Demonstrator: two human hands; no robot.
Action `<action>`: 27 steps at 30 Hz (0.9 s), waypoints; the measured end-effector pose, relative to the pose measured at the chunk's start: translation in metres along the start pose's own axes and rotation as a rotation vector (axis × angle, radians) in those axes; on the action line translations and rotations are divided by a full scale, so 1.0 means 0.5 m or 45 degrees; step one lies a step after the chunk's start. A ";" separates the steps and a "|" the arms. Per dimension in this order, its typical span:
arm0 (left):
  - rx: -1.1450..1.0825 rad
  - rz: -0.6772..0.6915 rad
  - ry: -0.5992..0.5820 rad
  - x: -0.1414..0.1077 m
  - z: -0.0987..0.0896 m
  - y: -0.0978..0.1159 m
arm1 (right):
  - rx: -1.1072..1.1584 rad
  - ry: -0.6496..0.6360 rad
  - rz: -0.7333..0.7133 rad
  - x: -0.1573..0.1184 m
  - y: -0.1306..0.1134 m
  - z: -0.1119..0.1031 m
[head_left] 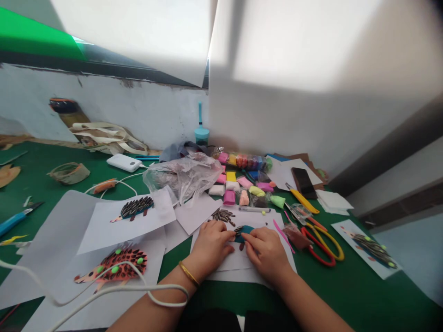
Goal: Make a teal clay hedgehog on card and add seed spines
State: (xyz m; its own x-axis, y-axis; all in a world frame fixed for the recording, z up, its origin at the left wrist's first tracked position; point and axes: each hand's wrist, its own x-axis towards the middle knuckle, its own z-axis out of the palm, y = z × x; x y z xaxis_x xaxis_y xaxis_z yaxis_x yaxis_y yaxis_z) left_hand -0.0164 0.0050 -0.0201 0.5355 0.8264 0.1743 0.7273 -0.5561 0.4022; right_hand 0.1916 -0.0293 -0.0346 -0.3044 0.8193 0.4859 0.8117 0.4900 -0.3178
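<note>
A teal clay shape [247,228] lies on white paper [231,269], with a few striped seeds on its left end and a brown clay piece [242,246] below it. My left hand [213,243] rests at the shape's left side, thumb and fingers close together near the seeds; whatever is between them is too small to tell. From the right, my right hand [266,251] touches the teal shape with its index finger, the other fingers curled. Just beyond my left hand is a pile of striped seeds [223,215].
Behind the hands are colored clay packets [229,198], a plastic bag [187,177] and a pen [254,210]. Scissors [321,244], a yellow cutter [304,200] and a phone [303,182] lie right. Finished hedgehog pictures [136,208] and a white cable [114,289] lie left.
</note>
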 end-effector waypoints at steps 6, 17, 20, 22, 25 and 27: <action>0.013 -0.009 -0.012 0.000 -0.001 0.002 | 0.007 -0.010 -0.005 0.003 -0.006 -0.001; 0.011 -0.010 -0.007 0.000 0.001 0.001 | -0.019 -0.016 -0.002 0.004 -0.011 -0.004; 0.010 -0.006 -0.008 0.000 0.002 0.000 | -0.016 -0.018 -0.001 0.004 -0.011 -0.004; 0.016 -0.006 -0.008 0.000 0.001 0.001 | -0.025 -0.007 -0.008 0.004 -0.011 -0.003; 0.022 -0.016 -0.019 0.001 0.000 0.002 | -0.044 0.003 -0.017 0.004 -0.011 -0.002; 0.023 -0.023 -0.027 0.001 -0.001 0.002 | -0.049 0.001 -0.019 0.005 -0.010 -0.002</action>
State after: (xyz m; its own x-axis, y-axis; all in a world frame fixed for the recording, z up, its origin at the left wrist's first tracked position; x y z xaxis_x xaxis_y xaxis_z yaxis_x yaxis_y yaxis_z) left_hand -0.0154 0.0048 -0.0192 0.5309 0.8344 0.1480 0.7445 -0.5427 0.3889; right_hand 0.1871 -0.0302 -0.0312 -0.3163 0.8116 0.4911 0.8257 0.4905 -0.2788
